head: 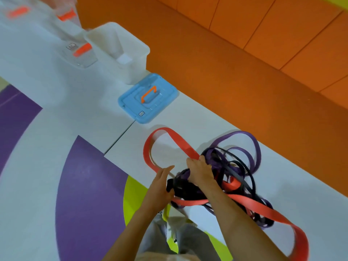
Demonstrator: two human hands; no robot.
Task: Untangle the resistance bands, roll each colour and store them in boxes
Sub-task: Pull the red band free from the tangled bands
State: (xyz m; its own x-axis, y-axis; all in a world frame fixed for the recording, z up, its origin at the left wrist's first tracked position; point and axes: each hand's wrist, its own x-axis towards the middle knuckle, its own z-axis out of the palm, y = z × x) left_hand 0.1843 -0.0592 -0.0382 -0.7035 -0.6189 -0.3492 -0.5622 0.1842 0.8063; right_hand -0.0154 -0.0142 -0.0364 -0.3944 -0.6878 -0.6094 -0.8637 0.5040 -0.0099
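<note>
Head view: right hand [200,172] grips tangled bands [232,184]; left hand [160,187] flat alongside; blue lid [130,102], white box [134,71] beyond.

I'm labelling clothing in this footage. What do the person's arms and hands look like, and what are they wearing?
Both are bare: the left hand and the right hand wear no gloves, and no ring, watch or bracelet shows. The forearms have no sleeves as far as the frame reaches. Grey trousers show below them.
</note>
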